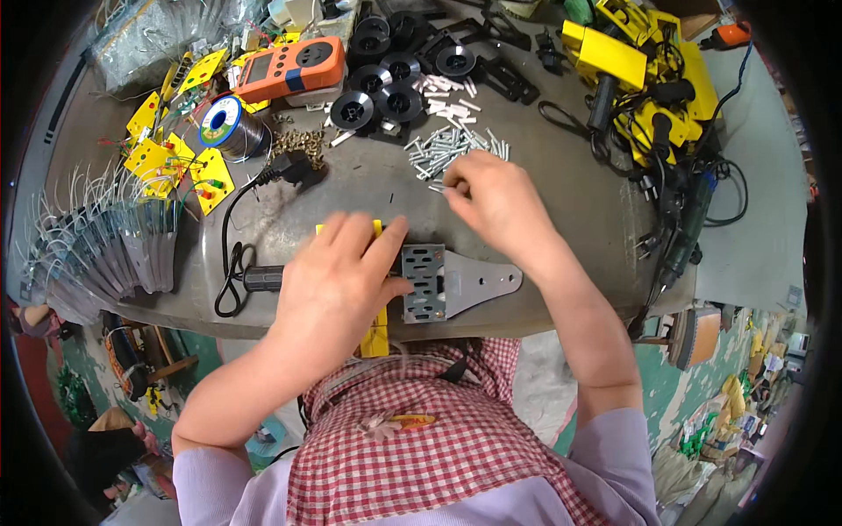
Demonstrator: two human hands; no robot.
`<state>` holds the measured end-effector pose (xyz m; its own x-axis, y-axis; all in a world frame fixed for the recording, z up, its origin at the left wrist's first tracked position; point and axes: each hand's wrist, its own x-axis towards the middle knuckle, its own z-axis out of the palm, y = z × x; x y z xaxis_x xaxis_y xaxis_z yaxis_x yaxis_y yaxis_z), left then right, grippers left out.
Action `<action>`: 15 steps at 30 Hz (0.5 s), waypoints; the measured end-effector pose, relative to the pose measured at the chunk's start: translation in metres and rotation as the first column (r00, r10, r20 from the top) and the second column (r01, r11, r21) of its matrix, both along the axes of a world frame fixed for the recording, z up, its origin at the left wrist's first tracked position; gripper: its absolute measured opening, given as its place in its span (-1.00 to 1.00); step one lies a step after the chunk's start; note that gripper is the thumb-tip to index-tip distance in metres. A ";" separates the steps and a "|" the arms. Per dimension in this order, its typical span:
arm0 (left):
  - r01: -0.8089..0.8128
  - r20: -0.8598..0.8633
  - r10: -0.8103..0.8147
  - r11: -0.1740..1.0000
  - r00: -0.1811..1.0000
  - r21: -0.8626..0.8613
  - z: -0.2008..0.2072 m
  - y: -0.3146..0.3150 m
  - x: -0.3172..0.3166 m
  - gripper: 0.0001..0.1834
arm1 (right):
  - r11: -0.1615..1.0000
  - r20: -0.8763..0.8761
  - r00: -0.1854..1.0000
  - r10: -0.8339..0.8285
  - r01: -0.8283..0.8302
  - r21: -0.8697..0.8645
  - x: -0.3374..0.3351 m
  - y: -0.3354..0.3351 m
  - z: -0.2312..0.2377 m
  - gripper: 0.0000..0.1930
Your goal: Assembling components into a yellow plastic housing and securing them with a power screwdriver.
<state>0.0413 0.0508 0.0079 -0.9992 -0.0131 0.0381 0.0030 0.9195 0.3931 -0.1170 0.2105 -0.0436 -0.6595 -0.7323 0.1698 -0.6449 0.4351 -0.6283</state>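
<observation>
My left hand (329, 289) lies over a yellow-cased tool (375, 340), its index finger and thumb spread apart. The thumb reaches the slotted metal plate (424, 282); most of the casing is hidden under the hand. From the plate, a tapered grey metal piece (481, 282) with holes extends rightward. A black handle-like cord sleeve (264, 279) sticks out on the left. My right hand (498, 203) is closed in a pinch at the near edge of a pile of silver screws (445, 151), with one screw (436, 187) at its fingertips.
Black spools (353, 110), pale short sticks (456, 110) and brass parts (298, 145) lie farther back. An orange meter (294, 68) and solder reel (230, 127) stand left, by yellow plates (210, 180) and clear strips (132, 241). Yellow tools (614, 57) with cords crowd the right.
</observation>
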 end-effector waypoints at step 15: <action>0.286 0.097 -0.319 0.923 0.943 0.257 -0.018 -0.041 -0.025 -0.34 | 0.992 0.264 0.964 -0.037 0.067 -0.106 0.074 0.006 0.010 -0.87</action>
